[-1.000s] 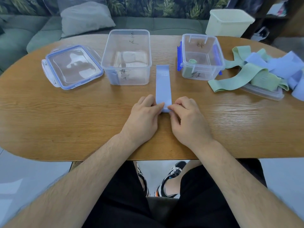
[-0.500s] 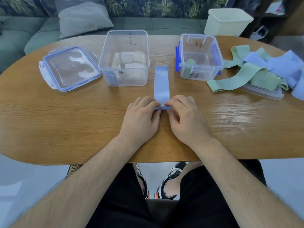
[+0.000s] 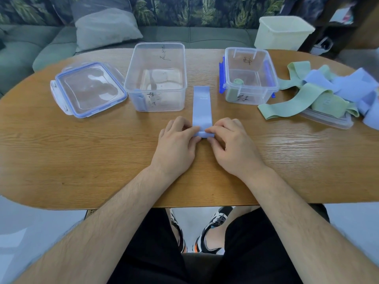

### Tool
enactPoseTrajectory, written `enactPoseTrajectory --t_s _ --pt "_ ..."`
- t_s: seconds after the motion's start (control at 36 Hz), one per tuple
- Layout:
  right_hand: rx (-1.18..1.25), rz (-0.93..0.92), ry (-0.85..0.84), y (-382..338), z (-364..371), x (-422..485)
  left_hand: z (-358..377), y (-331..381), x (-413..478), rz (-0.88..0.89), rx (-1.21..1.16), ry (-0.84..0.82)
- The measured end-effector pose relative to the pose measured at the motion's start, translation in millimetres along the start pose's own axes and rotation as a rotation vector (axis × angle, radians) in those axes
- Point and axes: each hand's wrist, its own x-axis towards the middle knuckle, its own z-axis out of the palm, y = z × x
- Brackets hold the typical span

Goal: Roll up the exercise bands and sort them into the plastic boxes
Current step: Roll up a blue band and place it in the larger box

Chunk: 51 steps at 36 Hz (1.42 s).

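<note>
A blue exercise band [image 3: 202, 107] lies flat on the wooden table [image 3: 82, 156], pointing away from me. Its near end is curled into a small roll, pinched from the left by my left hand [image 3: 178, 142] and from the right by my right hand [image 3: 231, 144]. Behind it to the left stands a large clear plastic box [image 3: 156, 78] with one rolled blue band in its front left corner. To the right is a smaller clear box [image 3: 249, 76] with blue clips, holding rolled green bands. A loose pile of green and blue bands [image 3: 324, 91] lies at the far right.
A clear lid with a blue rim [image 3: 88, 89] lies left of the large box. Another clear lid [image 3: 326, 119] sits under the pile of bands. A pale yellow tub [image 3: 283, 33] stands at the back right. A sofa with a grey cushion [image 3: 106, 27] is behind the table.
The near end of the blue band has been rolled up a little further away from me, so the flat part is shorter. Both hands have shifted slightly forward with it.
</note>
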Motion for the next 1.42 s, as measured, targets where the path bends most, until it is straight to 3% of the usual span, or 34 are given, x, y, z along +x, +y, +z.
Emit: enactPoseTrajectory --t_s 0.56,0.94,1.42 --pt "0.041 0.000 -0.020 4 0 7 1 -1 11 0.017 -0.076 0.004" --pt "0.033 -0.108 -0.006 1 -2 4 0 1 7 0.084 -0.143 0.026" --pt "-0.005 -0.018 0.076 11 8 12 8 -4 16 0.043 -0.081 0.060"
